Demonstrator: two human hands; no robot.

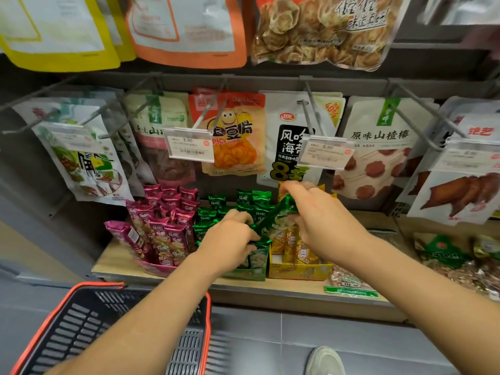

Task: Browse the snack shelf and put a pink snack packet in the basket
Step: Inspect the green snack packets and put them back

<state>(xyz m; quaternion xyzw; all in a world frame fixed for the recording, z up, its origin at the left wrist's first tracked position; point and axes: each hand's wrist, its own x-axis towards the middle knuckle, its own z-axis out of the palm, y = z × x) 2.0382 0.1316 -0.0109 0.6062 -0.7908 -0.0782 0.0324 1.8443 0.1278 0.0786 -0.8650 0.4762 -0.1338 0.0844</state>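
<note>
Two hands are busy just right of the pink snack packets [162,220], which stand upright, glossy magenta, untouched. The left hand [230,236] curls its fingers round boxed green packets [211,212]. The right hand [316,215] pinches a lifted green packet [284,211].
</note>
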